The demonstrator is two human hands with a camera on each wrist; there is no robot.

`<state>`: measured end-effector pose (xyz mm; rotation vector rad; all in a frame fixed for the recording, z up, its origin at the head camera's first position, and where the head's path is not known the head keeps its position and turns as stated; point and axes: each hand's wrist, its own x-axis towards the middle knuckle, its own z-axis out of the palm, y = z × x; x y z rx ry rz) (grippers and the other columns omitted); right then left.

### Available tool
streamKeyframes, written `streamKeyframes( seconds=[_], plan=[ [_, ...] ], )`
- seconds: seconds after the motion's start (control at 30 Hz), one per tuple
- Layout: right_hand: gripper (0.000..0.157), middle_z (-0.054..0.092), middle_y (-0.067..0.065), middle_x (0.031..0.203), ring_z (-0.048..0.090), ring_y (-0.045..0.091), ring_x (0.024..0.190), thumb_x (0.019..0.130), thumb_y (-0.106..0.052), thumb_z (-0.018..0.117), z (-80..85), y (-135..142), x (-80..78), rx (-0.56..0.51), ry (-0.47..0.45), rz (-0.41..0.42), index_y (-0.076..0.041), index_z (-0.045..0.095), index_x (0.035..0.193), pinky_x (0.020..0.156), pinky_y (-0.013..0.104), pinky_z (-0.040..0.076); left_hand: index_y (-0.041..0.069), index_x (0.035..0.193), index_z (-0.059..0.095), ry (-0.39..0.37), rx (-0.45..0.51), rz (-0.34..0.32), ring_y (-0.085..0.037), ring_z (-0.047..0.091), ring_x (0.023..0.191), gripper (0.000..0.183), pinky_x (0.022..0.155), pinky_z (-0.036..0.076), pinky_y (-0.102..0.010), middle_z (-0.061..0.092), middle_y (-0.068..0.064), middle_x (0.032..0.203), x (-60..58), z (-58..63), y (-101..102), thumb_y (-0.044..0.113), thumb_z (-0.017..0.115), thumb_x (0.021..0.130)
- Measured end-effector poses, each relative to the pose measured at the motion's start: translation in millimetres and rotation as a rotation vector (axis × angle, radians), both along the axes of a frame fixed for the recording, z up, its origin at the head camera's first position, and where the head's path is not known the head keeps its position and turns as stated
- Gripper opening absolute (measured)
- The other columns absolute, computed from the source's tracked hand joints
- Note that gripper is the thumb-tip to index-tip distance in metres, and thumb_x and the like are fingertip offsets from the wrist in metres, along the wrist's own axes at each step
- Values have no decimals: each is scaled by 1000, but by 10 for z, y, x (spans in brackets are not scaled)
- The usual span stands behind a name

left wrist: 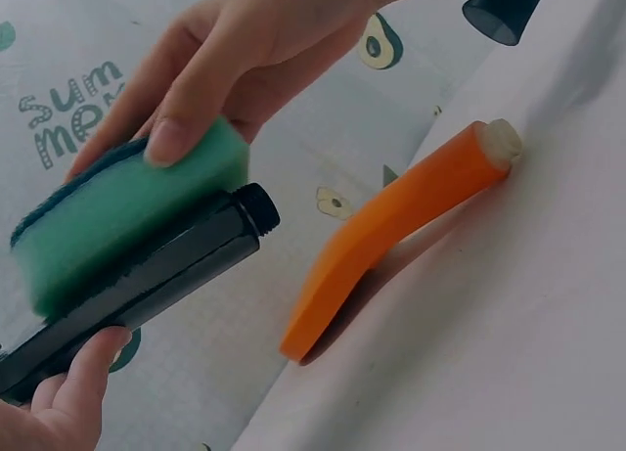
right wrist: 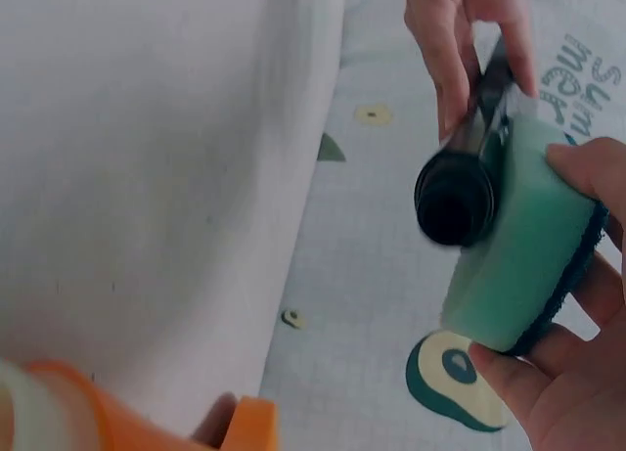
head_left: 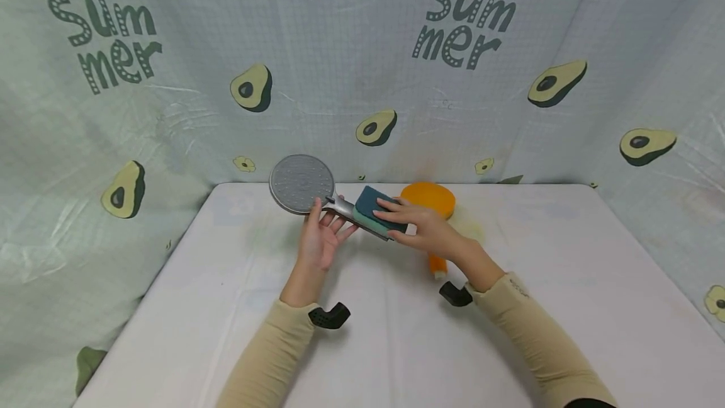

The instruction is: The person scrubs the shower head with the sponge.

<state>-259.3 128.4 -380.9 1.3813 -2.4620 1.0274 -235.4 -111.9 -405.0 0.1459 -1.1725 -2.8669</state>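
Note:
A grey round-faced shower head (head_left: 302, 182) is held above the white table by my left hand (head_left: 318, 245), which grips it near the neck. Its dark handle (left wrist: 147, 285) slants toward the right and ends in a threaded tip (left wrist: 258, 208). My right hand (head_left: 427, 228) holds a two-layer sponge (head_left: 376, 209) between thumb and fingers. The pale green foam side (right wrist: 518, 236) lies against the handle, while the dark blue scouring side faces my right palm and fingers. Part of the handle is hidden behind the sponge.
An orange shower head (head_left: 428, 197) lies face down on the table (head_left: 243, 307) behind my right hand, its handle (left wrist: 391, 221) toward me with a whitish end. A curtain (head_left: 317, 49) printed with avocados hangs at the back and sides.

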Motion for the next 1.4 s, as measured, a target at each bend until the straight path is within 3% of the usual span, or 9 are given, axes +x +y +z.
streamKeyframes(
  seconds=[0.23, 0.47, 0.63, 0.83, 1.13, 1.27, 1.4],
  plan=[
    [47, 49, 18, 152, 42, 53, 137, 97, -10, 71, -9, -122, -4, 30, 30, -25, -4, 61, 142, 109, 58, 39, 7, 155, 26, 11, -27, -27, -22, 71, 103, 52, 76, 60, -43, 59, -16, 136, 35, -11, 76, 31, 41, 112],
    [48, 49, 12, 153, 38, 48, 141, 95, -8, 74, -8, 4, -11, 17, -85, 7, -6, 62, 141, 109, 53, 40, 9, 156, 27, 16, -51, 19, -22, 70, 107, 50, 74, 61, -41, 48, -22, 148, 7, 9, 32, 30, 40, 113],
    [47, 51, 12, 151, 43, 45, 140, 94, -5, 74, -41, 133, 26, 38, -88, 0, -6, 63, 140, 109, 53, 40, 10, 156, 31, 9, -92, 47, -22, 69, 107, 49, 75, 61, -44, 53, -18, 142, -8, 12, 20, 10, 46, 110],
    [47, 52, 17, 150, 42, 48, 139, 92, 1, 74, -85, 220, 106, 15, -79, 17, -1, 64, 138, 108, 55, 41, 11, 157, 33, -8, -190, 44, -23, 65, 113, 62, 76, 61, -44, 55, -17, 139, -4, -7, 18, -10, 51, 101],
    [49, 51, 17, 150, 42, 44, 141, 92, 3, 73, -135, 259, 106, -59, -100, -2, 1, 61, 139, 110, 54, 37, 16, 159, 28, 12, -254, -24, -16, 65, 104, 65, 94, 52, -54, 52, -16, 142, -6, -33, -10, -5, 52, 102],
    [50, 50, 15, 152, 41, 40, 142, 93, 1, 73, -123, 264, 106, -83, -120, -14, -1, 61, 141, 113, 54, 34, 18, 162, 22, 40, -238, -67, -14, 65, 103, 65, 95, 51, -48, 54, -15, 141, 0, -34, -7, 0, 48, 106],
    [49, 50, 14, 152, 42, 39, 142, 94, -3, 73, -109, 258, 103, -89, -118, -28, -2, 60, 142, 113, 54, 34, 24, 165, 15, 34, -187, -87, -12, 65, 103, 68, 88, 52, -38, 63, -7, 130, 7, -26, -1, 6, 46, 108]
  ],
)
